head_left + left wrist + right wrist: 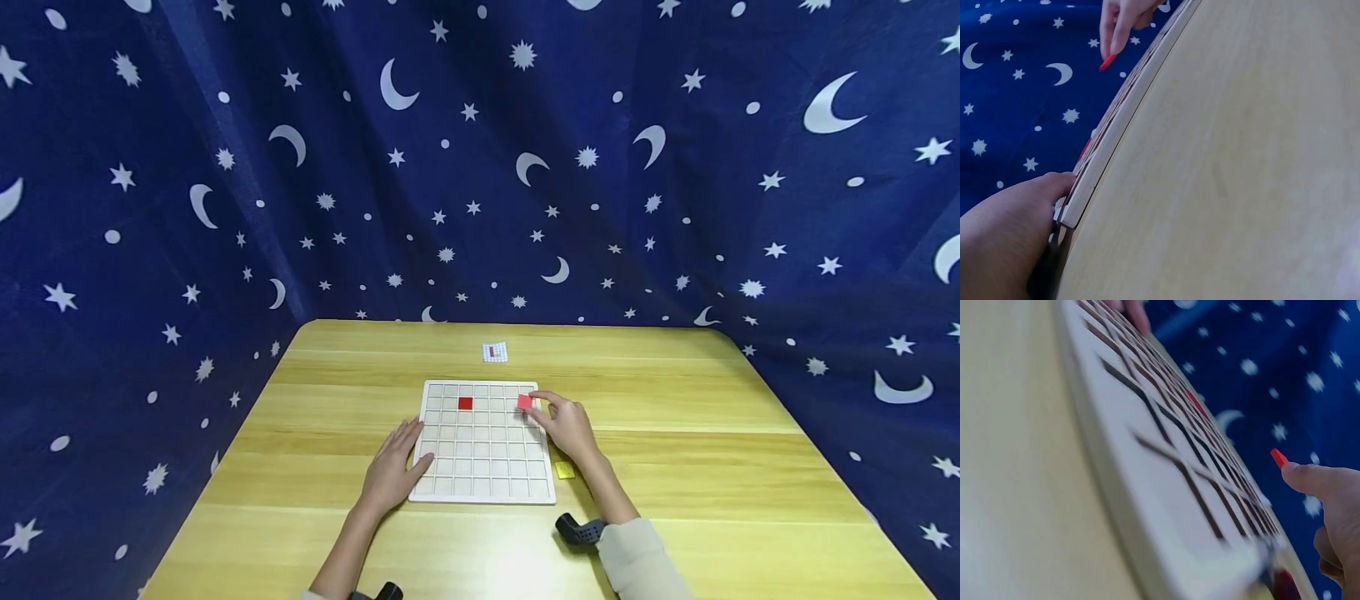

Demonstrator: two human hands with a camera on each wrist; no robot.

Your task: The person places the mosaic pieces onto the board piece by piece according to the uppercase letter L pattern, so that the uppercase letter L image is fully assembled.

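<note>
Right hand point(568, 427) pinches a red tile point(524, 402) above the grid board's point(482, 497) far-right corner — apparently not seated. Left hand point(392, 472) (fingers straight) presses the board's left edge.

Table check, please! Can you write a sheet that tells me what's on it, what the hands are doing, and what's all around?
Surface: light wooden table, a bright glare patch near the front edge.
Job's things: white grid board with one red tile seated in a cell; a second red tile pinched over the board's far right corner.
Clutter: small yellow piece beside the board; small printed card beyond it.
Hands: left hand rests flat on the board's left edge; right hand pinches the second tile.
Cables: nothing seen.
Surroundings: blue curtain with moons and stars.
</note>
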